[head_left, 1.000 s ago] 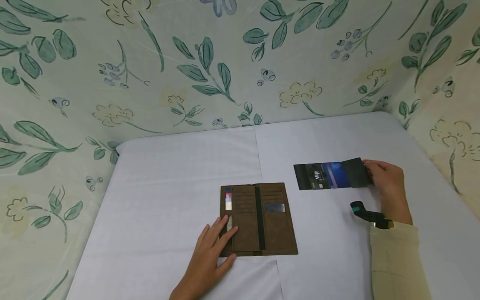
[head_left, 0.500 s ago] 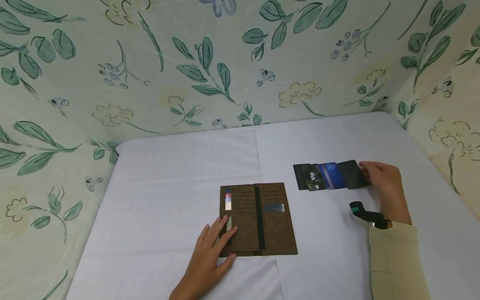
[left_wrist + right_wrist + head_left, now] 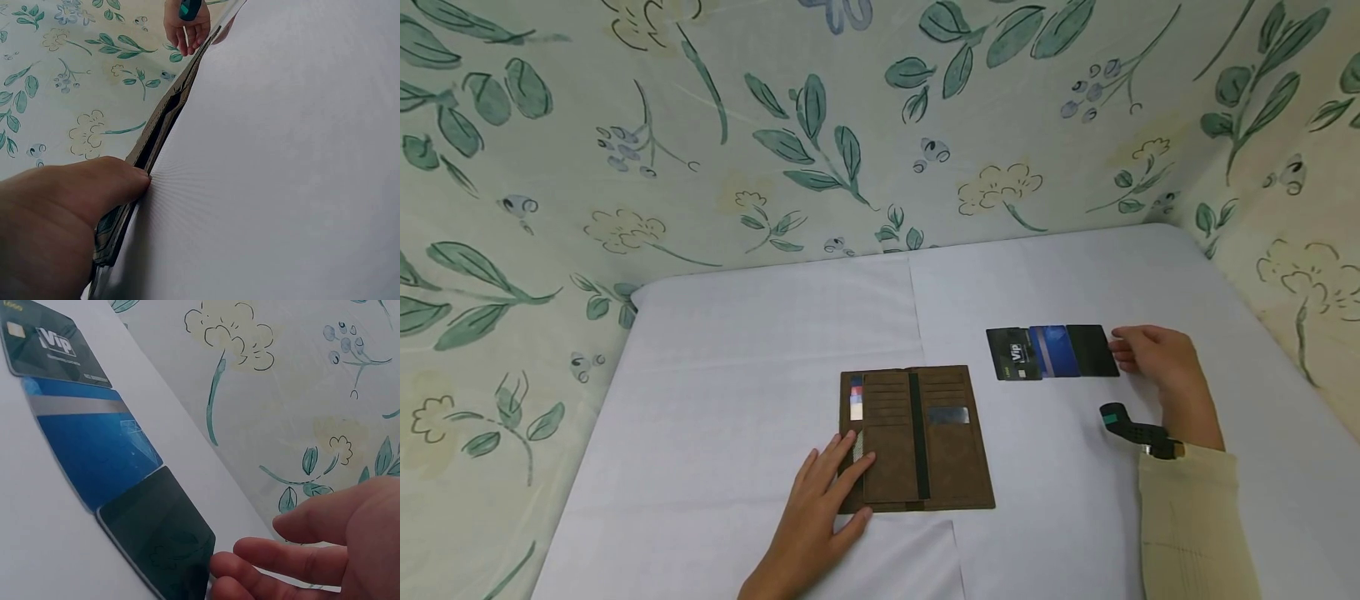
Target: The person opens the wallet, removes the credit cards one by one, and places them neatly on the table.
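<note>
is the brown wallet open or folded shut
Open: the brown wallet lies spread, with card slots showing on both sides of its dark strip.

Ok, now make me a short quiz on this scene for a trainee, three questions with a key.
1. The brown wallet is: A) folded shut, B) spread open, C) standing on edge.
2. True or false: the blue card sits between the VIP card and the plain dark card.
3. Which of the person's two hands is touching the wallet?

Key: 1. B. 2. True. 3. The left hand.
</note>
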`<state>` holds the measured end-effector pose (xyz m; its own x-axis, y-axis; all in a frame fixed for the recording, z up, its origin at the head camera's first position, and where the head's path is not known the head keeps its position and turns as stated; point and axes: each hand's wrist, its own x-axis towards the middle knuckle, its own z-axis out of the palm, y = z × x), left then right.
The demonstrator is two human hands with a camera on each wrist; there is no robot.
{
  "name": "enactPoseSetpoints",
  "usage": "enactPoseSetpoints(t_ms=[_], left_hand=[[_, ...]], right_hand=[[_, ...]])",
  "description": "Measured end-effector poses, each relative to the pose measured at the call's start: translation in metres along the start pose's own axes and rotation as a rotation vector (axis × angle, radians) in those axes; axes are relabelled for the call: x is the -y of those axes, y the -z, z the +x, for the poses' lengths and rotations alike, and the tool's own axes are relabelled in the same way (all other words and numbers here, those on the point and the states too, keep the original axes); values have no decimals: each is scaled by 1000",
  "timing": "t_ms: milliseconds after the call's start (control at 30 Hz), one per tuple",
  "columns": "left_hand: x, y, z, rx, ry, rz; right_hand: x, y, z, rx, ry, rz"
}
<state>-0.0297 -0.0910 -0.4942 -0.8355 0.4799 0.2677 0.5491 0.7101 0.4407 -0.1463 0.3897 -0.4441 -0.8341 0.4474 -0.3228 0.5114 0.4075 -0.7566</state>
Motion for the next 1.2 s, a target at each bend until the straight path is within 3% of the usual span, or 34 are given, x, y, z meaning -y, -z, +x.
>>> enactPoseSetpoints(t_ms=[900,1200], left_hand=[[0,0,1,14,3,-11],[-1,2,0,10,6,-14]], right_hand=[[6,-5,-2,-42,35,-25],[16,-20,-7,-2,155,-40]])
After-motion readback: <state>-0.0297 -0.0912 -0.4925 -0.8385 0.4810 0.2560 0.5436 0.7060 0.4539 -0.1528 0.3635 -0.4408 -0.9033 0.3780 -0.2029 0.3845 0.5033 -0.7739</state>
